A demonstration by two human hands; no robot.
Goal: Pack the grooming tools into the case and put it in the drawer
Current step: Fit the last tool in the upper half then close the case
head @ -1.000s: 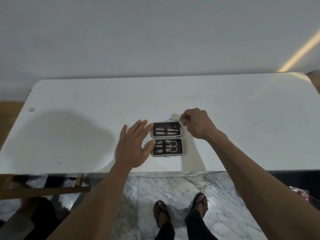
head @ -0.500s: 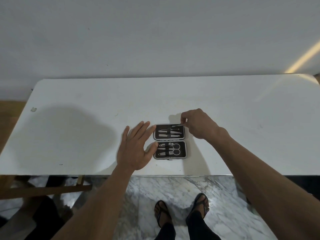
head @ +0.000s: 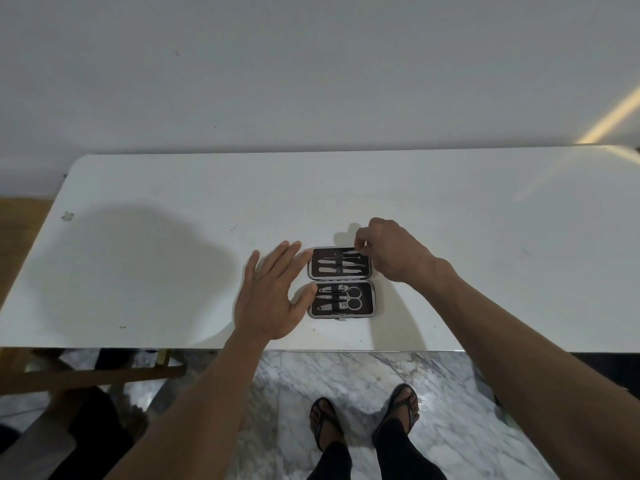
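The case [head: 341,282] is a small, flat grooming kit lying open on the white table [head: 450,220], near the front edge. It has 2 hinged halves, one behind the other, each with a dark lining and a grey rim, and a small clasp tab sticks out from the near edge.

The far half holds slim metal tools [head: 341,265] lying crosswise under a dark strap. The near half holds a pair of scissors [head: 353,298] with round handles to the right, and nail clippers [head: 329,299] stacked to the left. No brand or writing can be read on the case or tools.

The left hand [head: 268,299] lies flat on the table with fingers spread and straight, gripping nothing; its fingertips and thumb touch the left edge of the case. The right hand [head: 391,251] is at the far right corner of the case, fingers curled, with thumb and forefinger pinching the end of a thin metal tool [head: 348,250] along the top row.
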